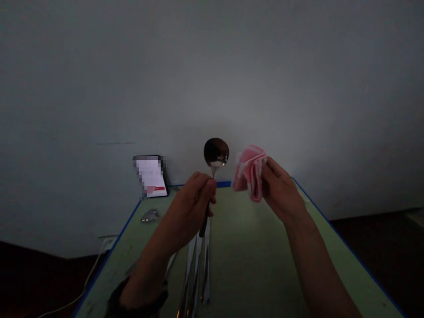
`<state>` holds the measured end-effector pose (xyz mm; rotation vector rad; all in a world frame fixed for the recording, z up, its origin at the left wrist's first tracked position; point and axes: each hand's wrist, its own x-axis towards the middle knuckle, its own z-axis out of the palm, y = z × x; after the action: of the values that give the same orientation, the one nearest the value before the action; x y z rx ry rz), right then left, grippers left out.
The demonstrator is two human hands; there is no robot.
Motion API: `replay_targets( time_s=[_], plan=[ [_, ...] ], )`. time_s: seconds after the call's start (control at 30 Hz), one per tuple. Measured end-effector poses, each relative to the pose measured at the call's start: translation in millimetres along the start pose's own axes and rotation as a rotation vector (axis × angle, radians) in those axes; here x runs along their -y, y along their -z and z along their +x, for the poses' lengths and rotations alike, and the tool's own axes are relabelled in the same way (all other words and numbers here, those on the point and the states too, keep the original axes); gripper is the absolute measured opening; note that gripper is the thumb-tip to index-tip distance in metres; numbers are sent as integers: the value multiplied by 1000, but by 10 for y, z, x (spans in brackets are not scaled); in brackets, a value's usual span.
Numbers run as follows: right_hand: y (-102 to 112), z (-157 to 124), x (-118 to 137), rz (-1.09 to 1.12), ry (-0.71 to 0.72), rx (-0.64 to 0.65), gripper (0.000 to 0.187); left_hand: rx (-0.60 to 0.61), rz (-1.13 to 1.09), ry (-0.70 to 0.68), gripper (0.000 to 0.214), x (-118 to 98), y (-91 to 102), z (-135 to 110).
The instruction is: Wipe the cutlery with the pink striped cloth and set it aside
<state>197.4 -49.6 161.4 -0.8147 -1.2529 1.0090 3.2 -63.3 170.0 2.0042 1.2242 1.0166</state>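
Note:
My left hand (194,207) is closed round the handle of a shiny round-bowled spoon (216,152), held upright above the table with its bowl at the top. To the right of the bowl, my right hand (281,187) grips a folded pink-and-white cloth (250,170) by its right side. A gap separates the cloth from the spoon. Below my left hand, several long metal pieces of cutlery (195,269) lie lengthwise on the table. Their far ends are partly hidden by the hand and the spoon's handle. Another spoon (149,215) lies left of my left wrist, its handle mostly out of sight.
The green table (251,256) has blue tape along its edges and meets a grey wall (212,79). A lit phone or tablet (152,176) leans at the back left corner. On the left, a white cable (89,278) runs down beside the table.

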Motion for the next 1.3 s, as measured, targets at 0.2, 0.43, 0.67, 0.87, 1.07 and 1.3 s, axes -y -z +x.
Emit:
replay_targets(
  time_s=[0.2,0.43,0.67,0.87,1.07,1.3],
  plan=[
    [-226,15,-39,249,-50,-121,28,141,112,-11,33,-6,-16,-2],
    [-197,29,-36,430,-124,76,30,122,311,-80,31,121,-94,82],
    [-134,-49,-36,-20,-41,94,30,163,338,-68,28,117,-76,61],
    [-55,-35,-15,-265,38,66,19,224,319,-93,31,103,-153,57],
    [-71,-12,-15,-283,134,-221,25,328,184,-64,35,185,-74,74],
    [-308,-17,-184,86,9,-286,39,357,92,-32,33,126,-237,66]
  ],
)
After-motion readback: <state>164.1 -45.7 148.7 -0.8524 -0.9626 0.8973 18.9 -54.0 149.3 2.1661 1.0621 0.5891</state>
